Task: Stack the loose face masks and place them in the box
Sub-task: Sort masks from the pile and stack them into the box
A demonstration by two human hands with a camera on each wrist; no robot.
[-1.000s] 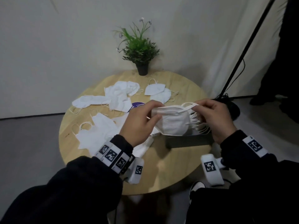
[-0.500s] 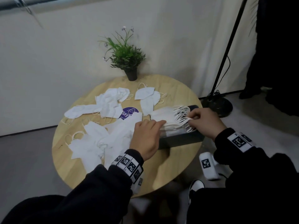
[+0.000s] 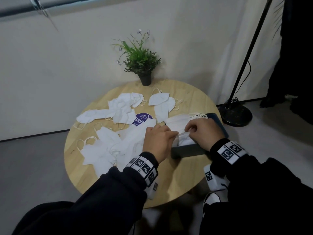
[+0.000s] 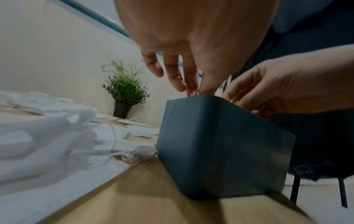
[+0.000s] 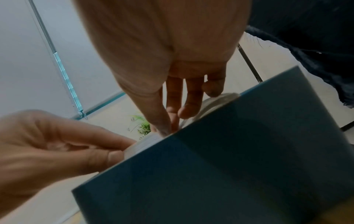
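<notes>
Overhead, both hands [image 3: 183,134] hide the box [image 4: 220,145] rim — wrist views expose it.

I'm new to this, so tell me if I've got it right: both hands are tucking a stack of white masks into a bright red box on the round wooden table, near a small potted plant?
Nearly. The box is dark teal-blue, not red, as both wrist views show. Otherwise right: the left hand and right hand are at the mask stack on the round table, near the potted plant.
</notes>
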